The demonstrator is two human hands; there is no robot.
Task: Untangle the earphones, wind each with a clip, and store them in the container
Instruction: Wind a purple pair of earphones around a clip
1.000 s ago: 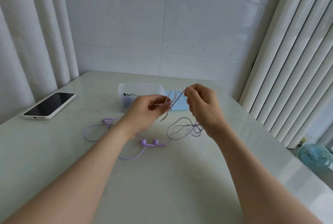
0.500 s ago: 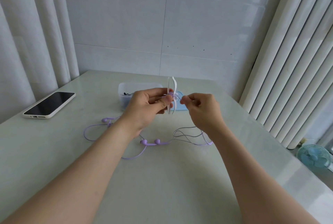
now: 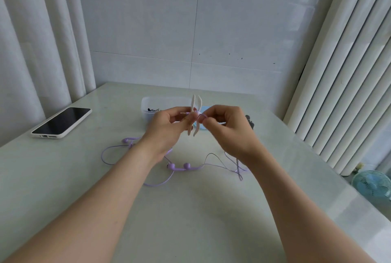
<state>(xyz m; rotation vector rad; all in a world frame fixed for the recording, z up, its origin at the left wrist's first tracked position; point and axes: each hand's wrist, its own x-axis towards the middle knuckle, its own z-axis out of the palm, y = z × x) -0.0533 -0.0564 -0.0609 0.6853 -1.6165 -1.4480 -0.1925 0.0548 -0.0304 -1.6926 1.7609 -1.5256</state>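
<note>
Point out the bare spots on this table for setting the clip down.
Bare: the near table, this side of the purple earbuds; also the strip between phone and purple cable. Crowded: the middle, around that cable and the container.

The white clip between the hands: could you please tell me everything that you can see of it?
The white clip shows as two slim, slightly bowed strips, matte like plastic or silicone, side by side; any joint is hidden in the grip. It stands roughly upright above the table, before the clear container. The left hand pinches its middle; the right hand pinches a purple cable beside it there.
</note>
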